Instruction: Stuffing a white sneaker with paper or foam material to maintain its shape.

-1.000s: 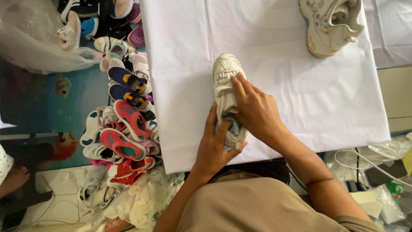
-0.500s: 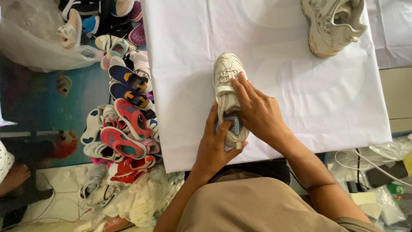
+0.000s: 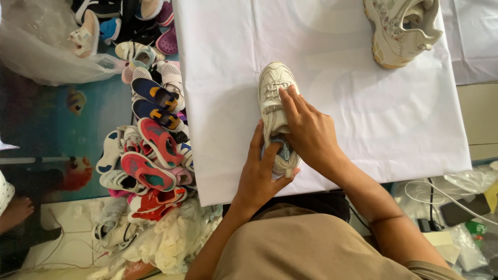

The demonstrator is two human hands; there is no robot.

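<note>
A small cream sneaker lies toe-away on the white cloth-covered table near its front edge. My left hand grips the shoe's heel end from the left, thumb hooked around the back. My right hand lies over the shoe's upper, fingers pressed on the strap area near the middle. The heel and opening are mostly hidden under both hands. A second, larger cream sneaker sits on its side at the table's far right.
A heap of colourful children's shoes lies on the floor left of the table, with a clear plastic bag behind it. Cables and a dark device sit on the floor at right. Another person's bare foot shows at far left.
Both hands stay on the small sneaker; my right fingers shifted slightly along the upper. The shoe has barely moved.
</note>
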